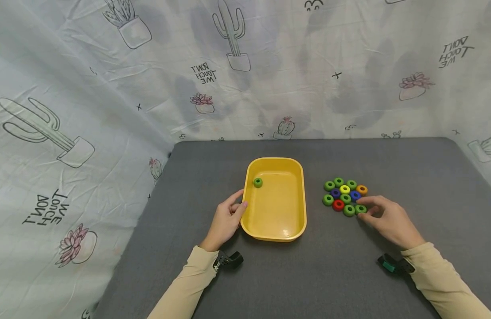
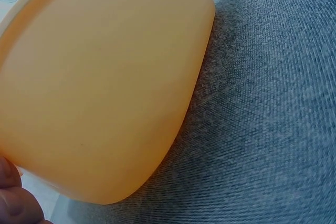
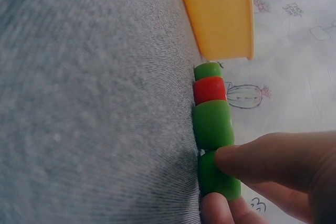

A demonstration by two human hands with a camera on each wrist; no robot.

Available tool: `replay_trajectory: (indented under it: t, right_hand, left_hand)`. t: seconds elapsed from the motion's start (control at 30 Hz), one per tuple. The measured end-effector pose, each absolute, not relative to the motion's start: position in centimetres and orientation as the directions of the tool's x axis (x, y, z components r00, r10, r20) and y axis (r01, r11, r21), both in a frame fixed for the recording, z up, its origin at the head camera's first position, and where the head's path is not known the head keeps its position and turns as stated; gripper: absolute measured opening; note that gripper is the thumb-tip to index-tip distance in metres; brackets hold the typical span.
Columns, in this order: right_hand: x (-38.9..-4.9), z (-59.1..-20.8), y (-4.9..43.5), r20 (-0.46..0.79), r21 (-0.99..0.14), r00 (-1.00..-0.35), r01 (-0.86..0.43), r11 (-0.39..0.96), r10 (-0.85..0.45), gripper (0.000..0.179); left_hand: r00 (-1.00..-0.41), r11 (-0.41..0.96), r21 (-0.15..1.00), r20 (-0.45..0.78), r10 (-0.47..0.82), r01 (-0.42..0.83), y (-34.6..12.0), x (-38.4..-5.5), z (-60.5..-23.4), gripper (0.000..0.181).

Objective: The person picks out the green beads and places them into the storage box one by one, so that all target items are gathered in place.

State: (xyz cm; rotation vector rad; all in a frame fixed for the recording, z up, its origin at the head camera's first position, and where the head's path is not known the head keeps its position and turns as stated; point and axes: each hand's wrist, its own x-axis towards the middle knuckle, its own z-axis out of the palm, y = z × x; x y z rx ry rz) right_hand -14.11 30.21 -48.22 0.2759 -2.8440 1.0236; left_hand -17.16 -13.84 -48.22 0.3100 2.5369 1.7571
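A yellow plastic tray [image 1: 275,235] stands on the grey table, and one green ring [image 1: 258,182] lies inside it near the left wall. My left hand [image 1: 224,220] grips the tray's left rim, thumb over the edge and fingers along the outside. Right of the tray is a flat cluster of rings: several green, two blue, a red ring [image 1: 338,205], a yellow ring [image 1: 344,189] and an orange ring [image 1: 362,190]. At its lower right corner, my right hand [image 1: 389,219] pinches a green ring [image 3: 215,179] between thumb and fingers, low at the table surface.
The grey tabletop [image 1: 309,279] has rounded far corners. Behind and to the left hangs a white cloth [image 1: 293,79] printed with cacti and lettering. A dark band with a small device [image 1: 393,264] is on each wrist.
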Motion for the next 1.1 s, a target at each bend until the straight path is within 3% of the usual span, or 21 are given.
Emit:
replay_trajectory:
  t: [1.1]
  right_hand:
    - [-13.7,-48.0,29.0,0.277,-0.685,-0.960,-0.231,0.690,-0.047,0.027]
  left_hand:
    - [-0.979,0.340,0.929,0.084,0.188,0.145,-13.7,-17.0,-47.9,0.049]
